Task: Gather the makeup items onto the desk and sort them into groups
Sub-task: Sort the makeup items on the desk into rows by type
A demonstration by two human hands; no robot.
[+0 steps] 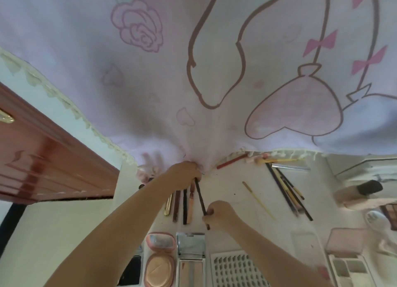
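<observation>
A dark pencil [200, 197] is gripped at both ends: far end by the left hand [185, 175], near end pinched by the right hand [217, 214]. Its long axis runs away from the body, tilted slightly left at the far end, roughly parallel to the row of pencils [182, 203] laid on the surface [236, 192] just to its left. The right hand is nearer (the left also seems to touch the curtain [150, 82] hem). Judged next: lowering it beside that row. A second bundle of brushes [287, 194] lies well apart to the right; compacts [160, 258] sit near the body.
</observation>
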